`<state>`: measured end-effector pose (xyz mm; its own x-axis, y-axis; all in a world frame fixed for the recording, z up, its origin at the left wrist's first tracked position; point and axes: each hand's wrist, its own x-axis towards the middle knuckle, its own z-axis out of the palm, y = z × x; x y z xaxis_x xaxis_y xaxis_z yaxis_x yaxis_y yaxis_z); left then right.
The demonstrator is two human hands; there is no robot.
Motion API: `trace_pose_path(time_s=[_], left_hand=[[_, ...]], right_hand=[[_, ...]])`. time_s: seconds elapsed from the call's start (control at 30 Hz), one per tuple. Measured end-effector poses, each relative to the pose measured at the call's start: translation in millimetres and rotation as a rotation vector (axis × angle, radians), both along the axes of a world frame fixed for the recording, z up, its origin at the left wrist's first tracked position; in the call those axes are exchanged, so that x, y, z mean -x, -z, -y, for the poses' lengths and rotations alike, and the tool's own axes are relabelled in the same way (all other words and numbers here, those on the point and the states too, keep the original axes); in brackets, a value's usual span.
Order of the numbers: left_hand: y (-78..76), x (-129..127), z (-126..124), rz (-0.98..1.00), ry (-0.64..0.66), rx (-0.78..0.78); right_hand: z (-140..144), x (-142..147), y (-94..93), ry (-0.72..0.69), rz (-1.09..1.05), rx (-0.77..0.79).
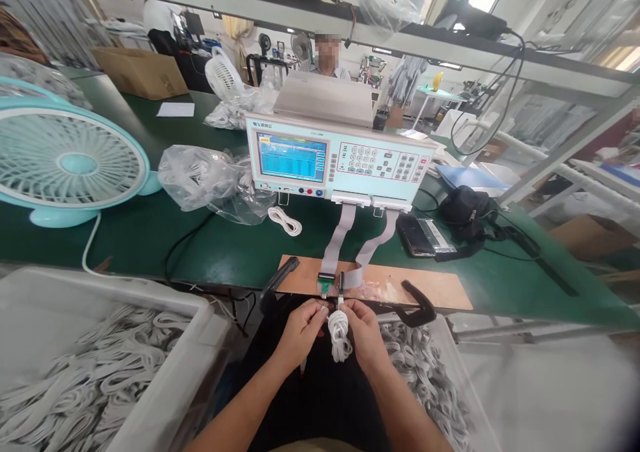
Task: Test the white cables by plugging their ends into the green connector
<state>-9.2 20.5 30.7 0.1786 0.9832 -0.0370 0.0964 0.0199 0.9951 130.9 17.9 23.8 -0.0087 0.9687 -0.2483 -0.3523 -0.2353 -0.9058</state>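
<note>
A coiled white cable (339, 337) hangs between my two hands at the table's front edge. My left hand (307, 327) is closed in a pinch on one cable end, close below a small green circuit board (325, 285). With fingers pinched, my right hand (361, 329) grips the other cable end at a second connector (341, 299); whether that plug is fully seated I cannot tell. Grey ribbon cables (338, 239) run from both connectors to a cable tester (337, 159) with a lit blue screen. The boards lie on a brown wooden strip (440, 285).
White bins of coiled cables stand at left (165, 385) and right (465, 385) below the table. A turquoise fan (75, 162), plastic bags (195, 175), a loose coiled cable (285, 221), black clamps (420, 305) and a phone (416, 235) are around. A person (327, 55) sits behind the tester.
</note>
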Motion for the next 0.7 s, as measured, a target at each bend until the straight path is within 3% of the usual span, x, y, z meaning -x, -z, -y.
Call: trace_pose_path(time_s=[0.1, 0.23, 0.47, 0.7], left_hand=[[7.0, -2.2, -1.4, 0.005, -0.124, -0.012], [13.7, -6.5, -3.5, 0.015, -0.173, -0.027], [11.4, -16.6, 0.1, 0.086, -0.312, 0.044], [21.5, -24.6, -4.0, 0.138, -0.299, 0.042]], right_hand=[[0.6, -2.0, 1.8, -0.030, 0.012, -0.020], [1.0, -2.5, 3.9, -0.040, 0.016, -0.011], [1.1, -2.7, 2.2, -0.043, -0.007, -0.022], [0.4, -0.8, -0.1, -0.029, -0.008, -0.004]])
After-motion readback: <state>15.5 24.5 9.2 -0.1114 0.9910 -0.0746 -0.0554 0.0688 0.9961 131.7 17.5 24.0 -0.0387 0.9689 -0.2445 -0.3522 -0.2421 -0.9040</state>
